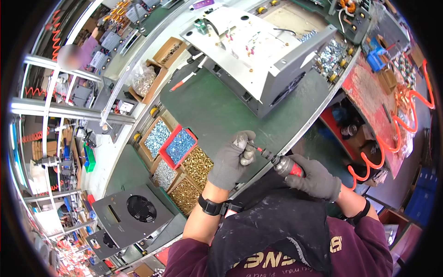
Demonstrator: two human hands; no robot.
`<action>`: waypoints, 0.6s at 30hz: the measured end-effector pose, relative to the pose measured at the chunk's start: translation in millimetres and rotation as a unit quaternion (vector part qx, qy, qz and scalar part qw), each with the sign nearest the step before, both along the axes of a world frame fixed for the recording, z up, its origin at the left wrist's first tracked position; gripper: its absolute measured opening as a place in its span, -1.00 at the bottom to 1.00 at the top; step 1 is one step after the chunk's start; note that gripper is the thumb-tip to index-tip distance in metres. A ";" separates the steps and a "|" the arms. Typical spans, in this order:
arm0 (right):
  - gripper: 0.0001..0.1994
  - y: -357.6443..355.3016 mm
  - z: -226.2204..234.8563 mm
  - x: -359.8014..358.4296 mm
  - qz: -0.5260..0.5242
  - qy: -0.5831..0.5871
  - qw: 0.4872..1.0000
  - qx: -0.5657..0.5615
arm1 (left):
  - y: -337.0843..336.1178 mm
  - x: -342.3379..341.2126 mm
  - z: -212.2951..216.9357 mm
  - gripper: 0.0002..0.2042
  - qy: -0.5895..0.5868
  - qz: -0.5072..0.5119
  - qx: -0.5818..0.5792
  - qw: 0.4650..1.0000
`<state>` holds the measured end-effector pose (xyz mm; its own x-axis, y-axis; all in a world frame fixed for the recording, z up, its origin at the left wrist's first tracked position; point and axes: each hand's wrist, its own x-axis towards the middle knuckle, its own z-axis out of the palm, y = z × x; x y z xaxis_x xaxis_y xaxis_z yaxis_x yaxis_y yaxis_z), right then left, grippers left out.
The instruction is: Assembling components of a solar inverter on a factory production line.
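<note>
My right hand [317, 179], in a grey work glove, is wrapped round a power screwdriver [282, 165] with a dark body and a red band. The tool's bit points up and left toward my left hand [232, 160], also gloved. Its fingers are pinched together close to the bit's tip; whatever they hold is too small to make out. Beyond both hands, on a green work board [203, 111], stands a grey metal housing [286, 78] with a fan grille on its side. A white panel [247, 46] carrying small wired parts lies across it.
Left of my hands are a red bin [164, 150] of bluish screws and boxes of brass-coloured fasteners [197, 165]. A red-tipped tool [185, 79] lies near the housing. Another grey housing [134, 214] stands lower left. An orange coiled hose [367, 159] hangs at right.
</note>
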<state>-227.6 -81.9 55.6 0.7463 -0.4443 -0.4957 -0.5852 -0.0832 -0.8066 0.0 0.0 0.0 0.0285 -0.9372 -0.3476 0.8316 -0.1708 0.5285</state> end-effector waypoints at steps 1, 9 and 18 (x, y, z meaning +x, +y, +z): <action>-0.50 3.2 -1.4 1.2 -0.020 -0.031 0.998 0.051 | 1.1 -0.9 3.2 -0.69 -0.025 0.013 0.008 1.000; -0.38 4.0 -27.6 -11.5 -0.107 -0.130 0.970 0.177 | -23.0 0.1 6.6 -0.58 -0.112 -0.071 0.086 0.987; -0.27 -15.8 -34.3 -2.9 -0.165 -0.129 0.972 0.111 | -99.1 17.0 -1.8 -0.77 -0.242 0.013 0.159 0.957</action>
<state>-230.6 -97.7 21.3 0.6933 -0.5838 -0.4225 -0.3270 0.2676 -0.9063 17.0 -99.1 -1.8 0.2800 -0.7832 -0.5551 0.5086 -0.3694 0.7777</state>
